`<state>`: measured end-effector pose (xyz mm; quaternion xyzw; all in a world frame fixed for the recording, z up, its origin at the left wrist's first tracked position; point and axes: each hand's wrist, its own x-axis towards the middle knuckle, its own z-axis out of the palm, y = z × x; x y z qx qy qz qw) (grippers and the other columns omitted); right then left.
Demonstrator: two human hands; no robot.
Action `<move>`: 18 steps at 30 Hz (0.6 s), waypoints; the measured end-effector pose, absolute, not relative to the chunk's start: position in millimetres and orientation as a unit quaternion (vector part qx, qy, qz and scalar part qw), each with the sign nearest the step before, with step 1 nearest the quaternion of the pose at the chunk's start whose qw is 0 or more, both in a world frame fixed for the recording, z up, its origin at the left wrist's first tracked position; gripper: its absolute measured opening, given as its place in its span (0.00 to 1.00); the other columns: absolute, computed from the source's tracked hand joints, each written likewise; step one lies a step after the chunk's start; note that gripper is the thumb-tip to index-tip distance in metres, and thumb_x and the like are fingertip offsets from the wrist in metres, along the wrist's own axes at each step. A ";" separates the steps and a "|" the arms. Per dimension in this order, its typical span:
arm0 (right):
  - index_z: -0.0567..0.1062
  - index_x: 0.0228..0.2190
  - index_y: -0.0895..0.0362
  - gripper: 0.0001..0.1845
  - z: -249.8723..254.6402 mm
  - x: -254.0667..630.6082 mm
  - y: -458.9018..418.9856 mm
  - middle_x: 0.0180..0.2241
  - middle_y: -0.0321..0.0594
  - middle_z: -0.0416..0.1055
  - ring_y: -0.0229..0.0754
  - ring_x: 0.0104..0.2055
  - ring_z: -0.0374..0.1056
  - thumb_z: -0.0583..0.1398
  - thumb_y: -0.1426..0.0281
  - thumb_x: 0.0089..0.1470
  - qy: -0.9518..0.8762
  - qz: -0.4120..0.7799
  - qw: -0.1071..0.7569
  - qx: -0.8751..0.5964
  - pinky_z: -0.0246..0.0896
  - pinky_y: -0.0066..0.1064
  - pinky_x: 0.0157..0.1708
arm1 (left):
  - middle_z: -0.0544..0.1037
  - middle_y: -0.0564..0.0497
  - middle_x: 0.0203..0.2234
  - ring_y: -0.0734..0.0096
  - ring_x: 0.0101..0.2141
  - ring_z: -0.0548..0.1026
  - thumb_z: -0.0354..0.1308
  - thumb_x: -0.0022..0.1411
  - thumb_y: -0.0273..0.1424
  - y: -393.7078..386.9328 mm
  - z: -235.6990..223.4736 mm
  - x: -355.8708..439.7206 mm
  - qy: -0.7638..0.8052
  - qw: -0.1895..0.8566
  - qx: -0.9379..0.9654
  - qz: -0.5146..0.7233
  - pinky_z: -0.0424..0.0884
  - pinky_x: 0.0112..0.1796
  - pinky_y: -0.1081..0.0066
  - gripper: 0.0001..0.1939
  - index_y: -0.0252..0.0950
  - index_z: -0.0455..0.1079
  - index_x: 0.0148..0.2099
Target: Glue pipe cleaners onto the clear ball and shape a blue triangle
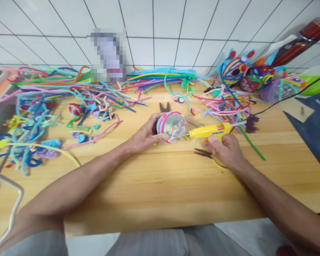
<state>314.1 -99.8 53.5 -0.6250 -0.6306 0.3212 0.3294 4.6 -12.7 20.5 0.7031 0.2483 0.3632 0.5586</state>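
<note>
My left hand (152,131) is wrapped round a clear plastic bottle piece (179,122) banded with pink and blue pipe cleaners. Small colourful bits show through its clear wall. In my right hand (226,149) is a yellow hot glue gun (208,131), its metal nozzle touching or very near the lower right side of the bottle piece. A clear glue stick (238,123) juts from the gun's back end. Just below the gun lie pliers (202,153) with yellow handles, partly hidden by my right hand. Behind the bottle piece the dark jaws of another tool (164,106) stick out.
Heaps of bent pipe cleaners (29,124) cover the left of the wooden table (154,192). Straight pipe cleaners (160,78) lie along the tiled wall. Decorated bottle figures (233,71) stand at the back right. A black cord (288,97) runs rightward from the gun.
</note>
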 end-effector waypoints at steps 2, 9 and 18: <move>0.73 0.16 0.52 0.28 52.5 314.0 -99.7 0.15 0.39 0.71 0.47 0.23 0.73 0.59 0.49 0.60 -0.629 0.319 0.329 -0.628 0.64 0.36 0.25 | 0.69 0.40 0.66 0.51 0.64 0.70 0.71 0.63 0.42 -12.8 20.7 4.4 0.247 0.558 0.705 0.361 0.70 0.63 0.55 0.38 0.42 0.60 0.69; 0.67 0.12 0.49 0.30 50.2 313.9 -100.1 0.13 0.38 0.67 0.52 0.28 0.78 0.59 0.47 0.60 -0.631 0.319 0.328 -0.627 0.68 0.38 0.28 | 0.71 0.41 0.63 0.52 0.62 0.71 0.71 0.63 0.44 -14.0 23.5 4.1 0.266 0.546 0.711 0.354 0.70 0.62 0.56 0.38 0.41 0.60 0.69; 0.68 0.13 0.50 0.31 47.4 316.0 -100.7 0.19 0.42 0.76 0.51 0.28 0.77 0.59 0.45 0.59 -0.638 0.303 0.321 -0.631 0.67 0.39 0.29 | 0.70 0.41 0.64 0.51 0.63 0.71 0.71 0.63 0.46 -13.6 23.2 4.7 0.266 0.548 0.710 0.353 0.70 0.62 0.56 0.39 0.42 0.60 0.69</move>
